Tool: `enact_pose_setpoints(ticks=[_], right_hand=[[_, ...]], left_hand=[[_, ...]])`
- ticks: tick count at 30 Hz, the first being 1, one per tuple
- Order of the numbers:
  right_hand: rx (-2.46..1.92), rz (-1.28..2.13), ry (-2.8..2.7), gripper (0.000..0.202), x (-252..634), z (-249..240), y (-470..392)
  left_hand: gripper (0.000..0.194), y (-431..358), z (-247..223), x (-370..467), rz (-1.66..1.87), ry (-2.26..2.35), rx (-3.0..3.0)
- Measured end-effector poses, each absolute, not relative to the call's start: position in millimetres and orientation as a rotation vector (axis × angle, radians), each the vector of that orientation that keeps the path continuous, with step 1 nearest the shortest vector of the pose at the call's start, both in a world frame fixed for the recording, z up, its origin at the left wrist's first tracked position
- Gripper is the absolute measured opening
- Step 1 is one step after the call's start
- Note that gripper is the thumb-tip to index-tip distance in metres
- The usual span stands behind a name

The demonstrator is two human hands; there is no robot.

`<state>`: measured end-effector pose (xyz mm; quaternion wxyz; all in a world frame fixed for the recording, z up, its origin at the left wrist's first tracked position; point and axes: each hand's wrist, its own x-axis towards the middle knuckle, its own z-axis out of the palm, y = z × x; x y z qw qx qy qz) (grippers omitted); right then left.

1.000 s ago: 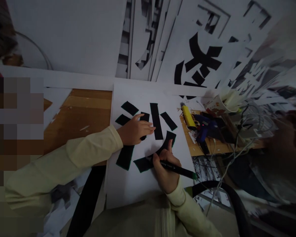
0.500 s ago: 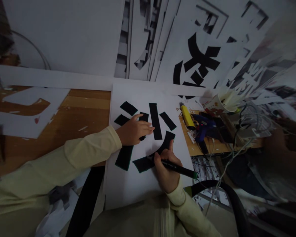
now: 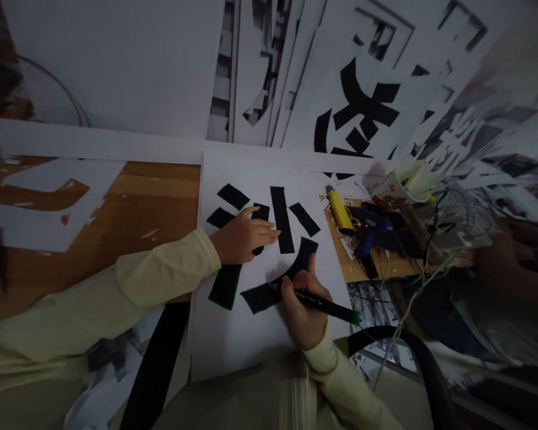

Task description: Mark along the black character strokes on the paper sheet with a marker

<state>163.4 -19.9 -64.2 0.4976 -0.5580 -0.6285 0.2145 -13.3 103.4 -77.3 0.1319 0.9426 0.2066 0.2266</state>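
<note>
A large white sheet [image 3: 269, 346] lies in front of me with several black shapes on it, edged by thin green lines. My right hand [image 3: 305, 316] grips a black marker [image 3: 329, 307] with a green end; its tip, hidden by the fingers, is at the curved black shape [image 3: 305, 254]. My left hand [image 3: 242, 237] lies on the sheet with fingers stretched out, their tips touching the upright black strip [image 3: 280, 218]. Part of another black shape shows beneath those fingers, and a small dark spot by the thumb is too unclear to name.
Right of the sheet lie a yellow cutter knife [image 3: 339, 210] and a blue glue gun [image 3: 368, 230] with a small red light. Behind them stands a paper cup [image 3: 394, 188] of white strips, beside tangled cables [image 3: 425, 280]. Cut white board [image 3: 36, 221] rests at left. A person sits at far right.
The view has shifted very slightly. Both hands and the marker stay in almost the same place on the sheet.
</note>
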Motion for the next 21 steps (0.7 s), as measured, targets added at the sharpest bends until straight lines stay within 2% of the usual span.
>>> enact_pose_setpoints(ticks=[21], right_hand=[[-1.404, 0.476, -1.458, 0.032, 168.0, -64.7, -17.2]], left_hand=[[0.05, 102.5, -75.8, -13.4, 0.627, 0.612, 2.738]])
